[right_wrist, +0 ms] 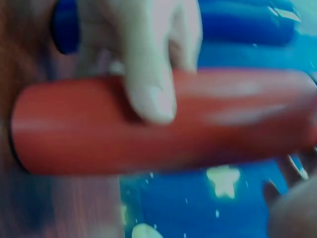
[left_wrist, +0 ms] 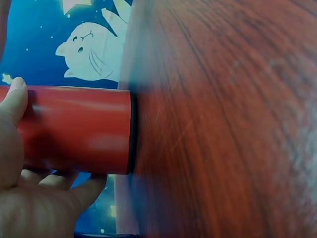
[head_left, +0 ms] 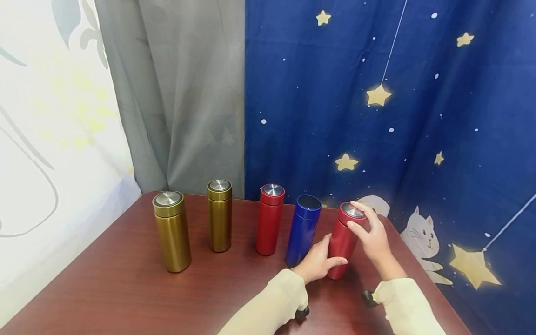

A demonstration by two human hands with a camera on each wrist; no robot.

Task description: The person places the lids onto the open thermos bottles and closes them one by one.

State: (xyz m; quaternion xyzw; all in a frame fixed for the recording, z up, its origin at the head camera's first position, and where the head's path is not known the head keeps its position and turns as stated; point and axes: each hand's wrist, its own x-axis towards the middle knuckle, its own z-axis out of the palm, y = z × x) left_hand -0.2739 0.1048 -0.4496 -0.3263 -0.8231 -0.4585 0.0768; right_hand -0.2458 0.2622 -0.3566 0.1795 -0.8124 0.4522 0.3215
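Note:
At the right of the table stands a red thermos [head_left: 342,243] with a steel-topped lid, upright and leaning slightly in the head view. My left hand [head_left: 316,261] grips its lower body from the left, thumb across the front, fingers behind it. My right hand [head_left: 374,236] holds the lid [head_left: 352,211], with fingers over the top edge and thumb at its side. In the left wrist view the red thermos [left_wrist: 81,130] has its dark base right at the tabletop. The right wrist view, blurred, shows the left thumb on the red body [right_wrist: 237,116].
Just left of the hands stands a blue thermos [head_left: 302,235]. Another red thermos [head_left: 270,223] is beyond it, then two gold thermoses, one farther back [head_left: 220,223] and one nearer [head_left: 173,237]. The dark red wooden table [head_left: 125,298] ends at curtains [head_left: 318,116] behind and to the right.

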